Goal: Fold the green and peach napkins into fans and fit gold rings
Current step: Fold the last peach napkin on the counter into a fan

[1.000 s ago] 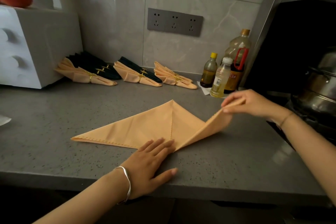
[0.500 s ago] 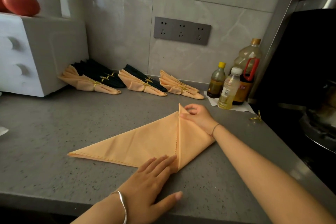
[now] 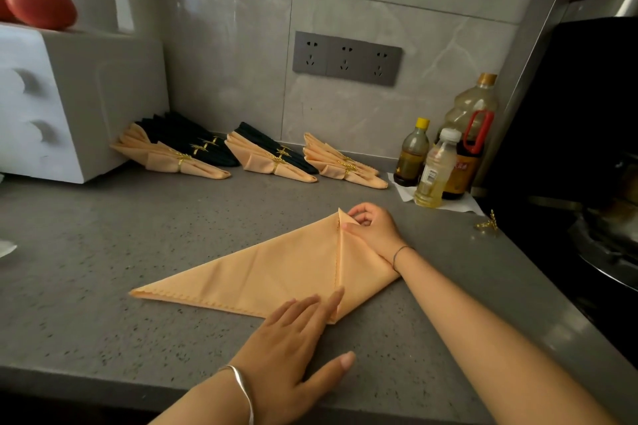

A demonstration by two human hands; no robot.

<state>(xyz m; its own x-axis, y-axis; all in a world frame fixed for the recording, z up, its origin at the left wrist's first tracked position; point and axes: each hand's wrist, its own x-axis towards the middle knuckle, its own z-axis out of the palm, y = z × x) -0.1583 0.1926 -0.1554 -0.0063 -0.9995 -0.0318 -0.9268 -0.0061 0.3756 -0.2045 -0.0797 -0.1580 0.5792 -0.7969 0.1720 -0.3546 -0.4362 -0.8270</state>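
On the speckled grey counter [image 3: 103, 252], the peach cloth napkin [image 3: 269, 269] stretches its unfolded corner leftward, nearest the flat left hand [image 3: 293, 342]; the right hand [image 3: 373, 231], grip narrow, seemingly pinches its apex.

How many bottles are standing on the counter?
3, clustered at the back right: a yellow-capped bottle, a white-capped bottle in front, and a large red-handled bottle behind them. More may be hidden behind.

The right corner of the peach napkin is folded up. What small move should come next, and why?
Probably fold the left corner of the peach napkin up to the top point, where the right hand pinches the folded right corner. Only the right flap meets the centre line; the left half lies flat; the left hand presses the bottom point.
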